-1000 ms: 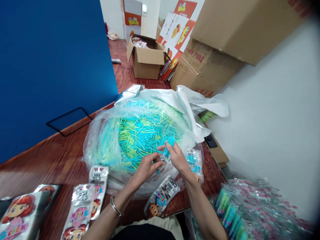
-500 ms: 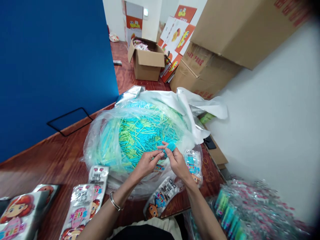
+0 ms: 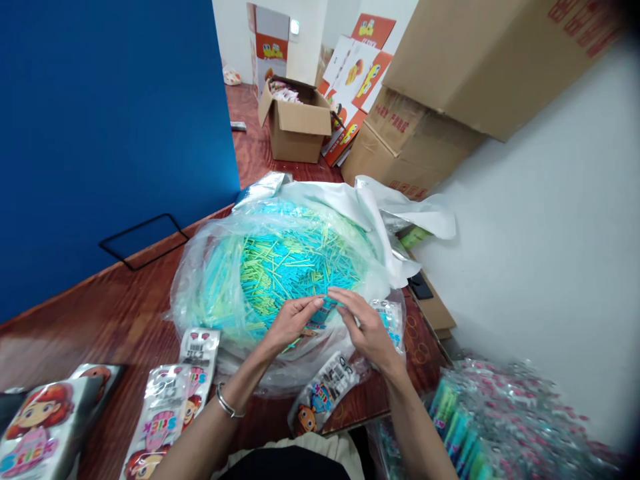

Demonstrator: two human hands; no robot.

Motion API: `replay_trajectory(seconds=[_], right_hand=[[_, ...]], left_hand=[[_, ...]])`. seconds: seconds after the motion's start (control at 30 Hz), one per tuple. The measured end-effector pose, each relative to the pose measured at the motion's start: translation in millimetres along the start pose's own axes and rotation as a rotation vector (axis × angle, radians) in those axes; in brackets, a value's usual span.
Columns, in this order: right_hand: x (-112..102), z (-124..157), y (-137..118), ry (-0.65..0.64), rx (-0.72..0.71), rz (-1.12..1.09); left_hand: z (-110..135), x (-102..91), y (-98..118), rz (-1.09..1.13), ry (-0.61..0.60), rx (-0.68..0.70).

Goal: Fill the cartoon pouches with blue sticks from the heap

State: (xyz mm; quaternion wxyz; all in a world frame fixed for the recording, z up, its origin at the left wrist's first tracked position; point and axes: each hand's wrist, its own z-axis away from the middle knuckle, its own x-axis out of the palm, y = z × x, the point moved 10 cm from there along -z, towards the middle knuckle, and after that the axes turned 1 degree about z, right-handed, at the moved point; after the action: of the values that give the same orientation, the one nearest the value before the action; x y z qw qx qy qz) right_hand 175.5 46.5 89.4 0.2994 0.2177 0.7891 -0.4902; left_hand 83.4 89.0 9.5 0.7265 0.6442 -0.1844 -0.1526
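My left hand has its thumb and fingers pinched at the near edge of a large clear plastic bag. My right hand faces it, fingers bent over a small bunch of blue sticks between the two hands. Its far end is hidden by my right fingers. Many loose blue and green sticks fill the bag just beyond my hands. Under my hands lies a printed packet, mostly covered. Nearer me is a silver printed pouch; another pouch lies partly behind my right hand.
More silver pouches lie at the left on the wooden table. A heap of filled packets is at the lower right. Cardboard boxes stack along the right wall, an open carton stands behind, and a blue panel rises left.
My right hand has turned and its fingers now reach over the blue bunch, whose end showed before. My left hand has shifted slightly left and remains pinched.
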Motion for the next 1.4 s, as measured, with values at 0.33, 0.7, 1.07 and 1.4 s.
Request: replay_trajectory(seconds=[0.33,0.7,1.07,1.4], right_hand=[[13.2,-2.5,2.6,-0.097,-0.002,0.039],[-1.2,7.2,24.8,0.126,0.228,-0.245],[28.5,51.7,52.4,0.203,0.527,-0.345],[-71.8,145.4,145.3,0.526,0.829,0.423]], left_hand=[[2.7,8.4,6.3,-0.074,-0.061,0.049],[4.3,5.5,-1.4,0.134,-0.004,-0.061],[7.4,-0.2,12.8,0.242,0.26,0.091],[62.1,72.6,-48.3,-1.106,-0.151,0.108]])
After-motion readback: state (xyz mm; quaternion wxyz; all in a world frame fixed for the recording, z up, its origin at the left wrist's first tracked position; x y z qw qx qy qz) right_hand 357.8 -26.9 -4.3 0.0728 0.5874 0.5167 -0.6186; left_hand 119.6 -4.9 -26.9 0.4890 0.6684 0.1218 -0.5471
